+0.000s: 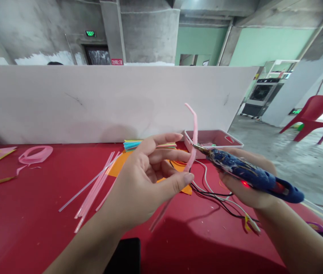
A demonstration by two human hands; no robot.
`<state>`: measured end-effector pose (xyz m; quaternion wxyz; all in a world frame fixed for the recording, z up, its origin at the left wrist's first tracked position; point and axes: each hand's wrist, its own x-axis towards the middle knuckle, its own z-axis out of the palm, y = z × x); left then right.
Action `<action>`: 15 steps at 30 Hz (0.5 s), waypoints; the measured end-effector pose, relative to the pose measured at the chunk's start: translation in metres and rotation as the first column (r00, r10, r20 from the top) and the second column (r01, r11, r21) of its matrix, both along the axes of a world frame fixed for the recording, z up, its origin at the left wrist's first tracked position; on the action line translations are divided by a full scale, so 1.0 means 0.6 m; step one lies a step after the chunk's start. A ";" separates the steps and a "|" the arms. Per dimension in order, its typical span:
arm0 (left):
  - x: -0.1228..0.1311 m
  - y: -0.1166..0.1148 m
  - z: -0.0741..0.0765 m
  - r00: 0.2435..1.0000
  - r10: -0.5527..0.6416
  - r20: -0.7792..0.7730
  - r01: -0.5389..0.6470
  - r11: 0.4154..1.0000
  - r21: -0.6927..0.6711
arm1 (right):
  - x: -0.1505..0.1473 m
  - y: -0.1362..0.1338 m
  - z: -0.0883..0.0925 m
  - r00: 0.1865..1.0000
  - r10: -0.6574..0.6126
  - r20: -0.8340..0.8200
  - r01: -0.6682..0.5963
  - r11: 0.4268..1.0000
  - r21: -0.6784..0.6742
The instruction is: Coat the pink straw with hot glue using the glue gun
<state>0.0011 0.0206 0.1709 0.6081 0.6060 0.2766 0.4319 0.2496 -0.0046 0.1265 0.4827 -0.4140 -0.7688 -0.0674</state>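
Between the thumb and fingers of my left hand (147, 175) is the lower end of a pink fuzzy pipe cleaner (195, 129), held upright with its top bent to the left. My right hand (244, 186) is wrapped round a blue hot glue gun (241, 171), its body smeared with dried glue and a red light glowing on it. The metal nozzle points left and meets the pipe cleaner just above my left fingertips; whether it touches or passes just in front, I cannot tell.
Pink and clear glue sticks (95, 190) lie left of my left hand. Behind it are orange sheets (117, 163) and coloured strips (133, 145). Cables (221, 198) cross the red table (36, 228) below a pink basket (215, 142). A white partition (107, 102) stands behind.
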 end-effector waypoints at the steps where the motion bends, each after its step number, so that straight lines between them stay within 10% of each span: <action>1: 0.000 0.000 0.000 1.000 0.003 -0.001 -0.003 1.000 -0.003 | 0.001 0.000 -0.001 1.000 -0.001 0.001 0.001 1.000 -0.003; 15: -0.001 0.000 0.001 1.000 0.022 -0.020 -0.022 1.000 0.015 | 0.000 -0.001 0.000 1.000 -0.007 0.002 0.007 1.000 0.001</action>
